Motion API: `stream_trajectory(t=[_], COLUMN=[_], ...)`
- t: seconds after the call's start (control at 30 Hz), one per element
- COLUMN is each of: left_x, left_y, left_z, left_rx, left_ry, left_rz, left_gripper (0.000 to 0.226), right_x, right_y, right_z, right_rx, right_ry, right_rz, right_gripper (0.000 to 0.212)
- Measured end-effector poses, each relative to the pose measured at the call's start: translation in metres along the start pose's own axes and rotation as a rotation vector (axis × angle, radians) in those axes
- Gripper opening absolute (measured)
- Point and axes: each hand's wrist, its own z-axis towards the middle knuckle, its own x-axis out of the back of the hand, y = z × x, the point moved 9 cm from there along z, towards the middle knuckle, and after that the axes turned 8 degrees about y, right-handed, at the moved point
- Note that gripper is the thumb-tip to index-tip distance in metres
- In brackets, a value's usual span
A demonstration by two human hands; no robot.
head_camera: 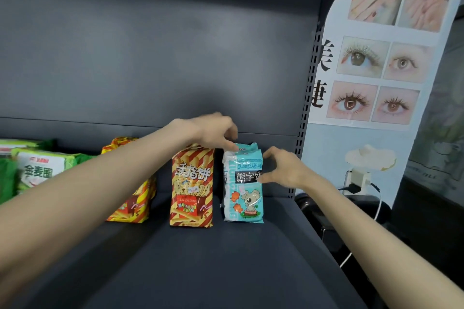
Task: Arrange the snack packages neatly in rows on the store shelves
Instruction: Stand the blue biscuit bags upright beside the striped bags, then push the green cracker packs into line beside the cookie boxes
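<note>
Dark grey shelving fills the view: a plain back panel (150,57), a flat shelf (226,258) and, at the right end, a perforated upright (305,108). Beyond that upright hangs a pale poster (376,70) with photographs of eyes and painted nails, and low on it sits a white socket adapter (357,177) with a black plug (351,188) and a white cable (379,206) trailing down. Green packages (37,170) stand at the far left of the shelf. To their right, a red-and-yellow striped package (135,198) is partly hidden by the left forearm, and a second striped package (192,185) stands upright nearer the middle. Just beside that one, on its right, the teal package (243,190) with a cartoon bear stands upright near the back of the shelf, with more teal packs seemingly behind it. The left hand (211,130) reaches over the striped package, fingers curled down onto the teal package's top seal. The right hand (283,170) curves thumb and fingers in a C around its right edge, thumb tip on the front label.
</note>
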Motion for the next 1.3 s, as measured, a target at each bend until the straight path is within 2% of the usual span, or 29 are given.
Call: stream_trajectory(t=[0.2,0.47,0.67,1.03,1.3], left_x=[0.049,0.091,0.106,0.115,0.095], left_y=[-0.003,-0.045,-0.091,-0.187,-0.248], left_z=[-0.057,-0.159,-0.243,-0.400,-0.456], left_rx=[0.023,0.217,0.327,0.397,0.457], left_ry=[0.166,0.250,0.225,0.216,0.199], left_rz=[0.092,0.135,0.156,0.155,0.040], left_gripper=[0.047,0.052,0.055,0.055,0.063], right_x=[0.028,0.028,0.005,-0.072,-0.121], right_y=[-0.048,-0.146,-0.229,-0.371,-0.415], right_z=[-0.003,-0.024,-0.043,-0.087,-0.094], right_rx=[0.132,0.310,0.384,0.364,0.283], right_ry=[0.066,0.144,0.143,0.109,0.028], right_rz=[-0.079,-0.033,-0.001,0.064,0.065], right_gripper=[0.056,0.049,0.050,0.047,0.049])
